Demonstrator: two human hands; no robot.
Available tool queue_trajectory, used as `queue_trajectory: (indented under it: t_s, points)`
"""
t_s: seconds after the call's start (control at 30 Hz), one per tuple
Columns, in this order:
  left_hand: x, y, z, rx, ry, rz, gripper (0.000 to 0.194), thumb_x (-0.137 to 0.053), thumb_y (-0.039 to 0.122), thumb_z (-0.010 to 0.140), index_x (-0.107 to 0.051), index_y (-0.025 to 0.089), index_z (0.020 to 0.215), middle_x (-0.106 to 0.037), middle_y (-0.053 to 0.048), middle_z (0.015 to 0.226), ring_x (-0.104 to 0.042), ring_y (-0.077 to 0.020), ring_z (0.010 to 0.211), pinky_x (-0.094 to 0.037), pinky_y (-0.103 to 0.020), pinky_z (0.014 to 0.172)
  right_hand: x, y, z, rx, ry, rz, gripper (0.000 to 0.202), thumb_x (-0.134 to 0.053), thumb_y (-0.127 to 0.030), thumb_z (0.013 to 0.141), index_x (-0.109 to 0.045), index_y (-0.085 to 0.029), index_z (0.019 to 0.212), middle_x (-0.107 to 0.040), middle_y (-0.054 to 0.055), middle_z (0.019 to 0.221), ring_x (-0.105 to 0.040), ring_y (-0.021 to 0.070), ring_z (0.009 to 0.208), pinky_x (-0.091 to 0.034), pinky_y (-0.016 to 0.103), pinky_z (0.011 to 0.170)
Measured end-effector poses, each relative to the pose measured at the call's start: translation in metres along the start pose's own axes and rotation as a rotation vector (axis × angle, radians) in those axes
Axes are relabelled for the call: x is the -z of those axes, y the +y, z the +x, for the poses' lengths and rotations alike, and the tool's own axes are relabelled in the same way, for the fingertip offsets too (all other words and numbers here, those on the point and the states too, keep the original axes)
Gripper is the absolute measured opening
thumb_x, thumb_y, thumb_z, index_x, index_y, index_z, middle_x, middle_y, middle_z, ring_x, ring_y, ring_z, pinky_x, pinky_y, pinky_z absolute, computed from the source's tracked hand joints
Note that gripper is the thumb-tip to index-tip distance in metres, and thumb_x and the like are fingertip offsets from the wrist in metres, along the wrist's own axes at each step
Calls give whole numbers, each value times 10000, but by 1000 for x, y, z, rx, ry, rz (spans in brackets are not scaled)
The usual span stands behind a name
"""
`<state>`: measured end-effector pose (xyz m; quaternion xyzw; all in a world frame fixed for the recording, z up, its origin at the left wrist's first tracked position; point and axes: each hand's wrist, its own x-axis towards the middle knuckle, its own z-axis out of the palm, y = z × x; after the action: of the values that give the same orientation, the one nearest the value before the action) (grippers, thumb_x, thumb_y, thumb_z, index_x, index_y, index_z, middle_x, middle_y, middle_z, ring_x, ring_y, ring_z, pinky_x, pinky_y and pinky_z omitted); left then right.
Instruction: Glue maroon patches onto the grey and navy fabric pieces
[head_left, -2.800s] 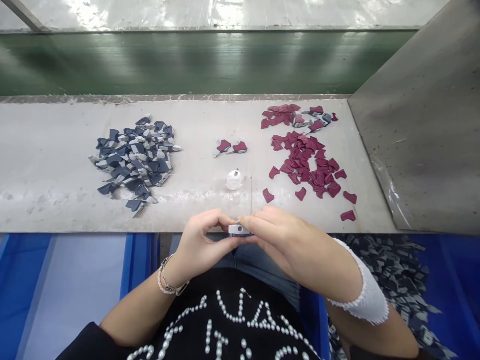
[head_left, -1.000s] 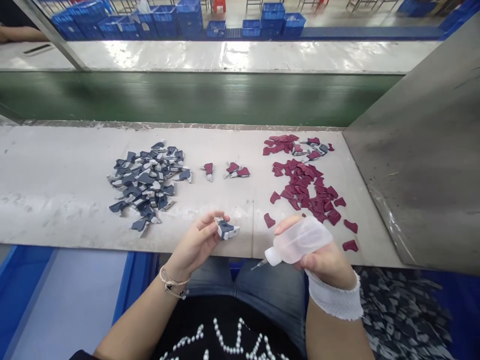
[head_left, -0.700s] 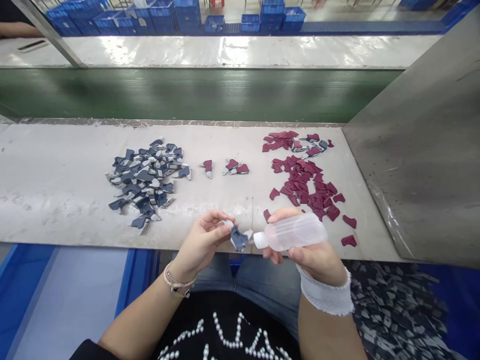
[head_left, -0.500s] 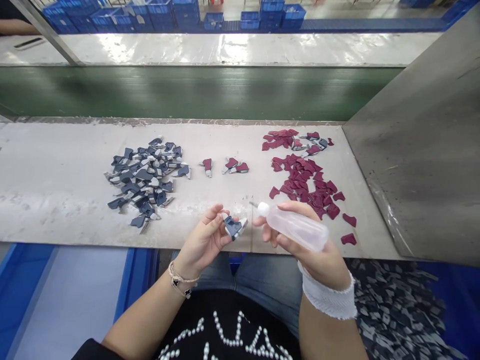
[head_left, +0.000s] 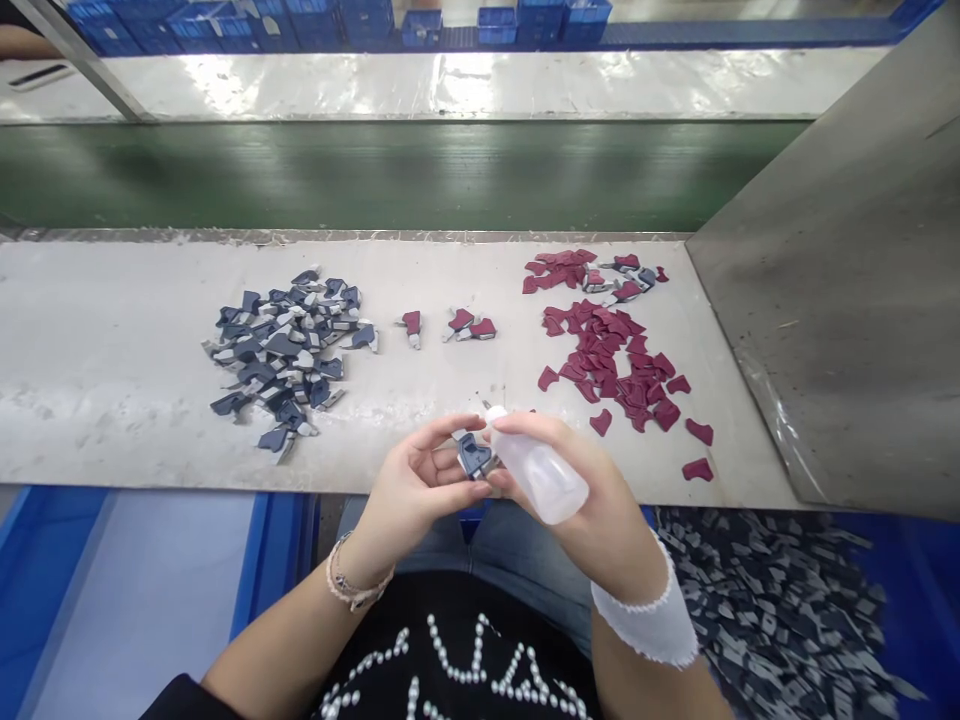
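Between the thumb and fingers of my left hand (head_left: 424, 470) is a dark blue-grey and white part (head_left: 473, 455), held above the table's front edge. My right hand (head_left: 577, 480) is wrapped round a translucent squeeze bottle (head_left: 546, 478) with a white cap and thin nozzle. The bottle leans up to the left, its cap beside the part, and my right fingertips are close to the part's right side. On the table behind lie a pile of blue-grey parts (head_left: 283, 345) at the left, a few parts with maroon tops (head_left: 461, 321) in the middle and maroon pieces (head_left: 600, 350) at the right.
A metal panel (head_left: 847, 270) rises at the right. Below it sits a blue bin with many grey parts (head_left: 780, 600). Another blue bin (head_left: 251, 570) is at the lower left. Past the pale table (head_left: 112, 370) runs a green belt (head_left: 420, 175), with blue crates beyond.
My right hand has moved left with the bottle, bringing it up to the blue-grey part. The bottle is tilted more steeply. My left hand has turned, its thumb now below the part.
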<state>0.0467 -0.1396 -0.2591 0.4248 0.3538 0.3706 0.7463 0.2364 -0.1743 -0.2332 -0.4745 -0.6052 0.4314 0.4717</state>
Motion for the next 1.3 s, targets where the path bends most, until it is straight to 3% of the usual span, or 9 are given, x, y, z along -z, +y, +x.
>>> queue_trajectory:
  t_s: [0.13, 0.33, 0.5, 0.7, 0.9, 1.3]
  points:
    - [-4, 6, -6, -112, -5, 225, 671, -797, 97, 761, -522, 268, 1348, -726, -77, 1141, -686, -253, 1104, -596, -339, 959, 10, -18, -13, 31, 119, -125, 517, -748, -284, 872, -540, -408, 1328, -686, -43, 1185, -662, 176, 1017, -553, 262, 849]
    - [-11, 9, -10, -169, 43, 295, 585, -762, 120, 791, -539, 277, 1308, -467, -101, 1502, -633, -273, 1203, -592, -319, 967, 8, -38, -21, 60, 111, -197, 358, -746, -283, 839, -603, -352, 1161, -706, -21, 945, -663, 172, 708, -568, 293, 651]
    - [-10, 8, -13, -169, 21, 335, 552, -757, 117, 803, -509, 275, 1270, -658, -90, 1272, -687, -222, 1101, -591, -291, 938, -1, -36, -18, 52, 130, -200, 328, -768, -262, 794, -564, -311, 1045, -663, -38, 769, -635, 150, 573, -524, 271, 505]
    - [-11, 13, -14, -138, 5, 378, 547, -756, 130, 804, -503, 280, 1266, -682, -76, 1216, -711, -215, 1032, -607, -288, 884, -3, -37, -13, 66, 142, -228, 275, -751, -283, 815, -551, -293, 1003, -633, -28, 718, -596, 149, 517, -486, 282, 457]
    - [-11, 13, -14, -131, -14, 392, 543, -755, 141, 805, -510, 287, 1267, -685, -74, 1216, -710, -222, 1027, -610, -303, 881, -4, -34, -12, 76, 118, -238, 294, -750, -288, 821, -545, -292, 1031, -664, -40, 789, -634, 121, 570, -514, 232, 508]
    - [-8, 13, -12, -154, -8, 434, 546, -752, 139, 806, -506, 253, 1281, -691, -94, 1196, -714, -237, 1007, -607, -319, 882, -3, -34, -11, 67, 150, -284, 266, -746, -354, 854, -565, -312, 1044, -646, -29, 794, -605, 157, 611, -540, 316, 610]
